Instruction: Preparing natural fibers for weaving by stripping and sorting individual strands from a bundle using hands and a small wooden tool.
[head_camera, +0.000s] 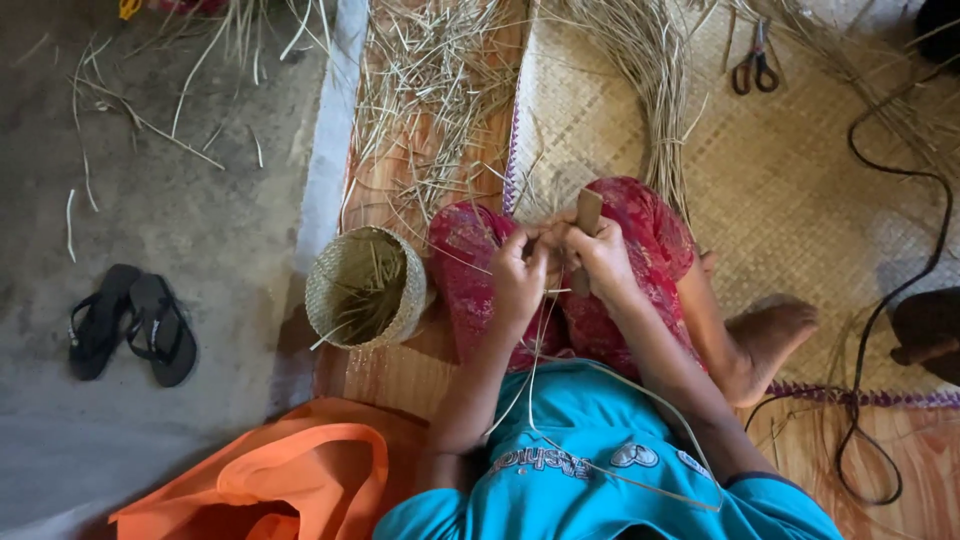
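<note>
My left hand (518, 272) and my right hand (598, 258) meet above my knees, which are covered by red patterned trousers (466, 262). The right hand grips a short brown tool (587, 214) with a flat wooden end sticking up past the fingers. The left hand pinches a thin pale reed strip (537, 370) that trails down over my blue shirt. A small round woven basket (366, 287) holding reed scraps sits just left of my left knee.
A bundle of long dry reeds (660, 90) lies on the woven mat (800, 190) ahead, loose cuttings (430, 90) to its left. Scissors (755, 62) rest far right. A black cable (900, 260) snakes along the right. Black sandals (130, 325) and an orange bag (290, 480) lie left.
</note>
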